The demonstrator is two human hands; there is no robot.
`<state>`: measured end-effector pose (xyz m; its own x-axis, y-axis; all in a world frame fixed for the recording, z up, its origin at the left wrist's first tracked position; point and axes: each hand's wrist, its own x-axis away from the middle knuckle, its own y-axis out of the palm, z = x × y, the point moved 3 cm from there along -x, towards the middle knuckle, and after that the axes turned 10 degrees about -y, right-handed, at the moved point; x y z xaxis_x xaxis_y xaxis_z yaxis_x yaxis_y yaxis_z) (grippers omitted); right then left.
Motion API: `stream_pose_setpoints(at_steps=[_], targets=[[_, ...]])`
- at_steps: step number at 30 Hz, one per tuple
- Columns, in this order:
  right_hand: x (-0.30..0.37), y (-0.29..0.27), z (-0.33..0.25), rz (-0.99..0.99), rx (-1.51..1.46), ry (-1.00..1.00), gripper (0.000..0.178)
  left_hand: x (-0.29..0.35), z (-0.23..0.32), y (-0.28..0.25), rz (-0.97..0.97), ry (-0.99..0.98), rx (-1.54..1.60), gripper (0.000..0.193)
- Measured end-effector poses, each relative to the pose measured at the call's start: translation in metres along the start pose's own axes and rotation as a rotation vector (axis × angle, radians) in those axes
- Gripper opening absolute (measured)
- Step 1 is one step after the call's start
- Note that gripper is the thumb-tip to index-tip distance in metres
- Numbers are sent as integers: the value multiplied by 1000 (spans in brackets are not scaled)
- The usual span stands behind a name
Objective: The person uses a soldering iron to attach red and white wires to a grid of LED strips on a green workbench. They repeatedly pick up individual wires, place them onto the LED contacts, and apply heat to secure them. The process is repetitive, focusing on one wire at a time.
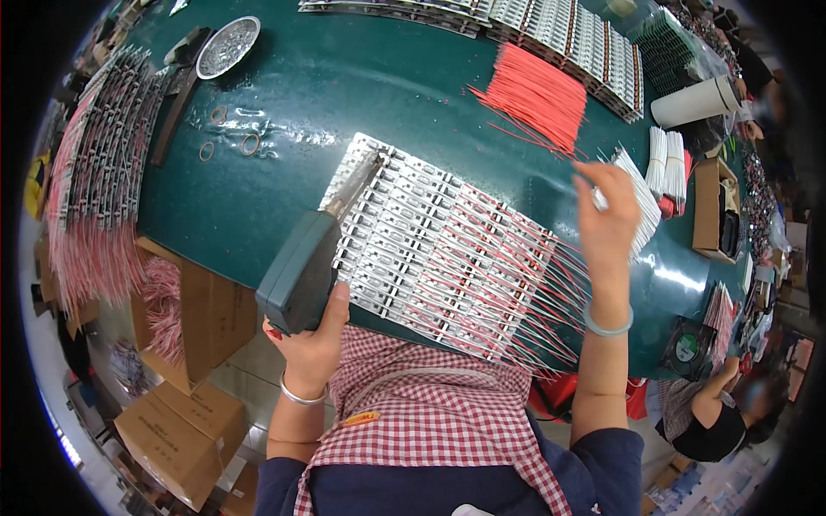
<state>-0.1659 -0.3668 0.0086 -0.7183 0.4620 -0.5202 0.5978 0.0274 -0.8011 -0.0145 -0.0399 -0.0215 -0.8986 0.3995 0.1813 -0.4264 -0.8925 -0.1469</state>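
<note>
My left hand [314, 344] is closed round the body of a dark green, boxy hand tool [297, 271]. Its long metal nose [354, 187] reaches over the upper left of a panel of silvery metal parts [387, 232] set in rows. Thin red and white wires [516, 275] lie across the panel's right half and hang past its edge. Raised right of the panel is my right hand [609, 215], its fingers curled together and slightly blurred beside the end of the red wire pile [538, 99]. What is between those fingertips, if anything, I cannot make out.
White wires [641, 206] lie right of my right hand, near tied white bundles [665, 163] and a cardboard tray [716, 206]. Stacked panels [568, 43] line the back. At left are a metal bowl [228, 47], rubber bands [249, 144] and wired panels [99, 172]. Another person [705, 404] sits at right.
</note>
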Motion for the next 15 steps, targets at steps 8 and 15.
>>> stream_pose_setpoints(at_steps=[8,15], targets=[[-33,93,-103,-208,-377,-224,7,-2,-1,7,30,1,8,29],[-25,112,-108,-196,-324,-165,8,-9,-4,12,-45,1,11,23]])
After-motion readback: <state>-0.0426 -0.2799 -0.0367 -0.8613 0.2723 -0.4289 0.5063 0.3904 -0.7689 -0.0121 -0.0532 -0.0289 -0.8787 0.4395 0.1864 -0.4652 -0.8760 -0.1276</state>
